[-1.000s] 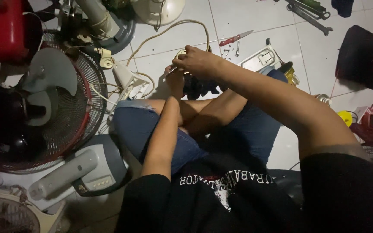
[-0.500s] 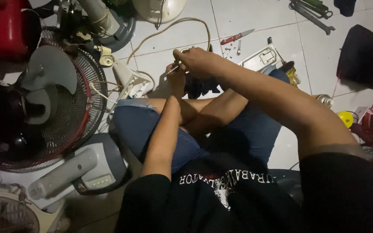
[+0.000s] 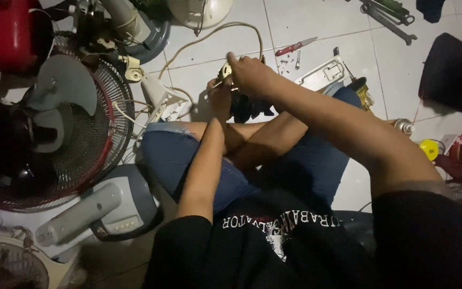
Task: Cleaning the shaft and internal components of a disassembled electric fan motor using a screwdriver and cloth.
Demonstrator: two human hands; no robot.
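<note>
Both hands are closed on the same small part: the right hand (image 3: 249, 75) clamps down from above on a small brass-coloured electrical fitting (image 3: 223, 70), and the left hand (image 3: 219, 96) comes up from below, fingers pinched at its underside, perhaps around a thin tool, though the dim light makes that hard to confirm. The fitting sits out in front of the crossed knees, just above the white tiled floor (image 3: 204, 80). A cream cable (image 3: 209, 33) loops away from it toward the pale round fan base (image 3: 199, 10) at the top.

Now the risks. That cable is curved and springy; a tug on it could twist the fitting out of the pinch. Anything small that slips would likely drop among the loose screws (image 3: 287, 63) and the red-handled screwdriver (image 3: 294, 47) just beyond the hands, easy to lose. To the left, the fan with its wire grille (image 3: 81, 144) and a tangle of wires crowd close, so a wide left elbow could snag them. And the poor light itself makes a misplaced tip quite possible.
</note>
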